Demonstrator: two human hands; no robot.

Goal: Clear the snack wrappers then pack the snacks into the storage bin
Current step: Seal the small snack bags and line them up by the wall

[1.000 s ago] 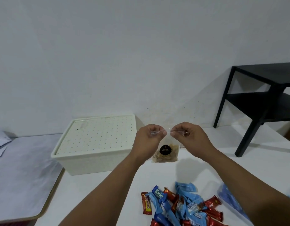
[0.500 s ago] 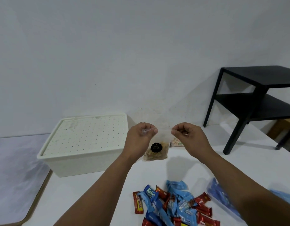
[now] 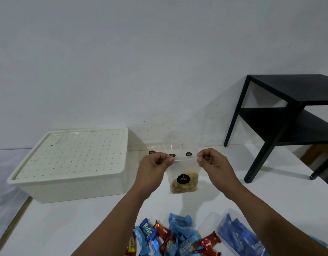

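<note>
Nearest the camera, at the bottom edge, we see a heap of small snack bars (image 3: 173,237) in blue and red wrappers lying on the white bench (image 3: 67,228). Just right of the heap sits a clear container (image 3: 238,235) holding blue packets, partly cut off by the frame and by our right forearm.

Further in, both forearms reach forward over the bench. We see the left hand (image 3: 153,168) and the right hand (image 3: 214,163) raised above the surface, each pinching one top corner of a clear zip pouch (image 3: 183,180). Left grip: fingers curled, thumb and forefinger clamped on the pouch's top left corner. Right grip: same, clamped on the top right corner. The pouch hangs upright between the two hands, off the bench, with pale nuts or similar in its lower half and a round black label on the front; we cannot read the text.

Behind the hands, more clear pouches (image 3: 170,151) with black labels lie on the bench near the wall, partly hidden.

Left of the hands stands the cream storage bin (image 3: 71,174), its perforated lid on. It is near the left hand but apart.

Far right, a black side table (image 3: 288,115) with a lower shelf stands against the white wall (image 3: 141,61).
</note>
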